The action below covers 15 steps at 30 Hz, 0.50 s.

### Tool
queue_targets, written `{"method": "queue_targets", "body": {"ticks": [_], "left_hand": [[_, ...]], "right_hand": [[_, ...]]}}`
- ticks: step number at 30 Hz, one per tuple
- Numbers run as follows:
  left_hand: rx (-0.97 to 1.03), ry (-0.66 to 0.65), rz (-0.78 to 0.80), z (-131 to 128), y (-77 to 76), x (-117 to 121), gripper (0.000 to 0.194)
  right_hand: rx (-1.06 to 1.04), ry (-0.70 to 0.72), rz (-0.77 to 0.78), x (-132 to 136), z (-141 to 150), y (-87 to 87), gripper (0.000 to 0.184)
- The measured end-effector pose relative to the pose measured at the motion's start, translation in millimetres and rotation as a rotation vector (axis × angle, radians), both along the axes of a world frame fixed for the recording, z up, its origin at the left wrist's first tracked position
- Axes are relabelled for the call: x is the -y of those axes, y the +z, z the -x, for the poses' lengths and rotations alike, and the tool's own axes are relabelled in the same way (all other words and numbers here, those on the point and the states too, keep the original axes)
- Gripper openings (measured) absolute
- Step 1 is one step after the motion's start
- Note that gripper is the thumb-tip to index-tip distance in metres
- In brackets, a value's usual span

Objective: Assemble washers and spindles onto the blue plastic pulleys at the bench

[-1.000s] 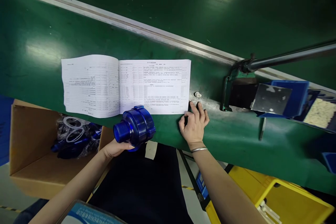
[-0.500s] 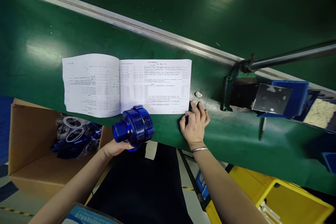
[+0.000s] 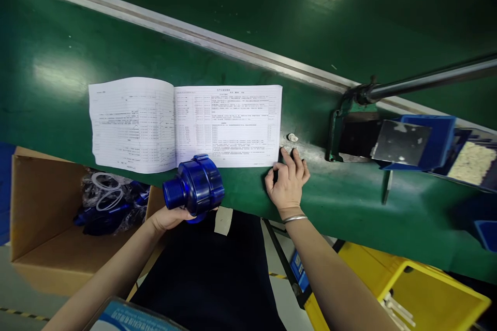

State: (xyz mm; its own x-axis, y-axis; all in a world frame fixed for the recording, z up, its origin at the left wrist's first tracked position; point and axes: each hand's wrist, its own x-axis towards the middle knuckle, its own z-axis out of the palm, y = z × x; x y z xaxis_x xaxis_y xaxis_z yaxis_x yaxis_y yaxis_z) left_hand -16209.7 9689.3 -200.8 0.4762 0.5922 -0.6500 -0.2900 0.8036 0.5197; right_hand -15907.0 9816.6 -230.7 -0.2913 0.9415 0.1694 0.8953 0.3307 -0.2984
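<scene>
My left hand [image 3: 173,217] is closed on a blue plastic threaded fitting [image 3: 202,186], gripping it from below. The fitting is tilted, its narrower threaded end to the left, and it covers part of the lower edge of an open booklet [image 3: 229,129] with printed tables. Some of my left fingers are hidden behind the fitting. Resting on the green workbench [image 3: 240,191], my right hand [image 3: 288,183] lies palm down with fingers apart and nothing in it, close to the booklet's lower right corner. Just beyond its fingertips are small whitish pieces [image 3: 293,137].
At the lower left stands a cardboard box [image 3: 46,207] with blue parts, clear plastic and white rings [image 3: 106,181]. A green metal device with a long bar [image 3: 427,80] is to the right, beside blue bins [image 3: 442,139]. A yellow bin [image 3: 438,289] sits lower right.
The view has shifted slightly, so the booklet and bench appear a little further left and higher. My left hand still holds the fitting, and my right hand stays on the bench.
</scene>
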Motion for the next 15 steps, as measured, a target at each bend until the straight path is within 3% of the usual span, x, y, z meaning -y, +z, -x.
{"method": "queue_targets", "body": {"ticks": [7, 15], "left_hand": [[0.041, 0.139, 0.055, -1.4, -1.9, 4.1, 0.065], [0.069, 0.163, 0.015, -4.3, -0.5, 2.2, 0.073]], "right_hand": [[0.007, -0.005, 0.019, 0.0, -0.1, -0.2, 0.006], [0.001, -0.005, 0.018, 0.6, 0.0, -0.1, 0.006]]}}
